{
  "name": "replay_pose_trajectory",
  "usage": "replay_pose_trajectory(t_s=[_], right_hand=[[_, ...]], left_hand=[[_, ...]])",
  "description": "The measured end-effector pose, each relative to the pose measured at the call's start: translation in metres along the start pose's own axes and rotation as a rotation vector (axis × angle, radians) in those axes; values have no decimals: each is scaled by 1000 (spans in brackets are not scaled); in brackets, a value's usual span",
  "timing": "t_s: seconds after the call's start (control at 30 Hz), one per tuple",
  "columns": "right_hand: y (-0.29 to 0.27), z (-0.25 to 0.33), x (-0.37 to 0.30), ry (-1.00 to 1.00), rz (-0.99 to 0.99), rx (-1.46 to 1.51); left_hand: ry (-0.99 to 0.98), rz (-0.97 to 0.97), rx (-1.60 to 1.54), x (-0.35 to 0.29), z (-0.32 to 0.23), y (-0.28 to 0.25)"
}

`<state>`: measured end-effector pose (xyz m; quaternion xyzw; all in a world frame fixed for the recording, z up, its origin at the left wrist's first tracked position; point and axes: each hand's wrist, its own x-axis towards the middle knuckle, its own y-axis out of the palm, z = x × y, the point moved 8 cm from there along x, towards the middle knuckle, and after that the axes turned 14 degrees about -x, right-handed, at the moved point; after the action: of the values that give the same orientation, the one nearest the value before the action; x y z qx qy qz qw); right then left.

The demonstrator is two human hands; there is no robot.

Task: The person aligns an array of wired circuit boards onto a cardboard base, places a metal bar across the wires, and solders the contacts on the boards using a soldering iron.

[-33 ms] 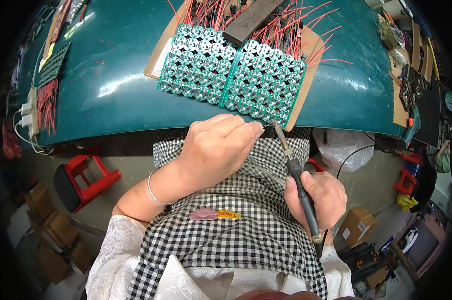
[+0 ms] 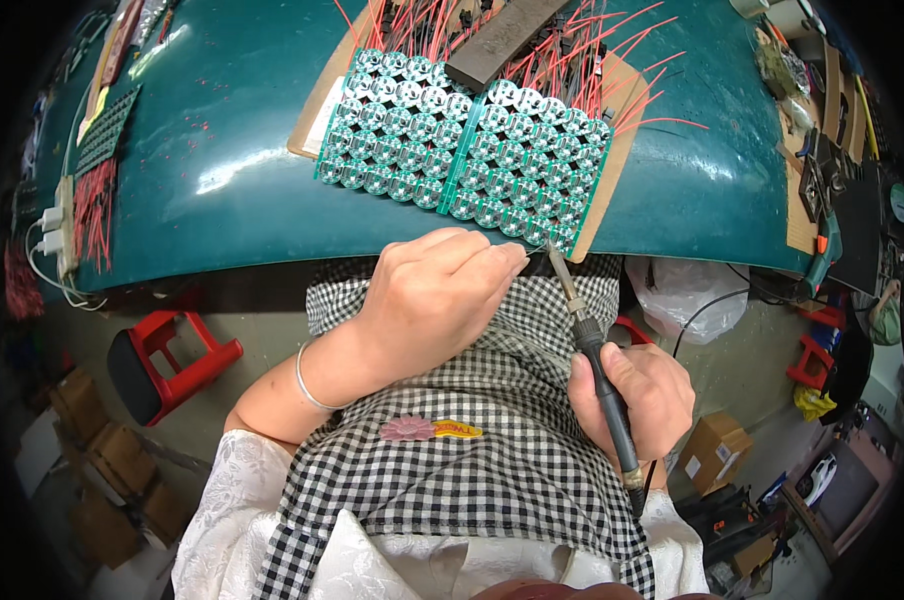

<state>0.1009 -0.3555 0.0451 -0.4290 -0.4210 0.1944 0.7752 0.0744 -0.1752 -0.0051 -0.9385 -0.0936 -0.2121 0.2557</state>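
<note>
My right hand (image 2: 637, 395) is wrapped round the dark handle of a soldering iron (image 2: 604, 385). The iron's metal tip points up at the near right corner of a panel of round green circuit boards (image 2: 462, 150). Left of the tip, my left hand (image 2: 437, 285) is closed in a pinch just off the panel's near edge. A thin wire, barely visible, seems to run from those fingertips toward the tip; its kind is hard to make out. Red wires (image 2: 622, 50) stick out behind the boards, and a dark metal bar (image 2: 502, 45) lies across the panel's far side.
Under the panel is a brown backing board (image 2: 612, 190) on the green table (image 2: 242, 130). A second wired panel (image 2: 107, 130) and a power strip (image 2: 64, 235) are at left. Pliers (image 2: 820, 180) lie at right. The iron's cord (image 2: 687, 325) curves up past a plastic bag (image 2: 707, 300).
</note>
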Motion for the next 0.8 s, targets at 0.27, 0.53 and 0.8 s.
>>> replay_pose_trajectory(t_s=[0.27, 0.53, 0.8], right_hand=[[-2, 7, 16, -25, 28, 28], [-24, -22, 0, 84, -105, 170], [-17, -29, 0, 115, -148, 233]], left_hand=[[29, -44, 7, 6, -4, -5], [181, -189, -53, 11, -18, -39], [85, -79, -60, 16, -13, -18]])
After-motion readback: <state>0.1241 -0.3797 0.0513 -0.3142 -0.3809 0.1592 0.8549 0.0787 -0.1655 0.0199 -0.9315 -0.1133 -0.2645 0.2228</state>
